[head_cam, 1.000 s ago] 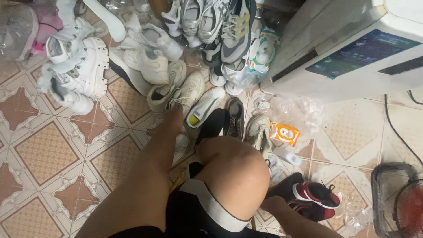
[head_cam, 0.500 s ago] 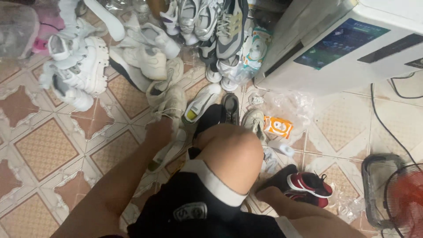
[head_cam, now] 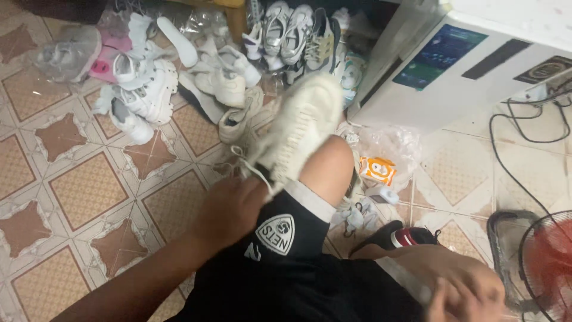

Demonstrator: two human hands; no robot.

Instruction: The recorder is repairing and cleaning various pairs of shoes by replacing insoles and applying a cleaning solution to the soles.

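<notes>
Cream knit sneaker hangs sole-up above my knee, my left hand closed around its heel end. My right hand rests low by my other leg, blurred; I cannot tell its grip. White shoes litter the tiled floor.

Cream knit shoe, brown-and-white patterned floor tiles

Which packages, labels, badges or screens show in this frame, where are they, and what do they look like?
Small orange-and-white packet: on the floor right of the knee, on crumpled clear plastic.
Dark blue rectangular panel: on the sloping face of the white appliance, upper right.
Round dark sticker: same appliance, far right.
White shield badge: on the black shorts, beside the left hand.
</notes>
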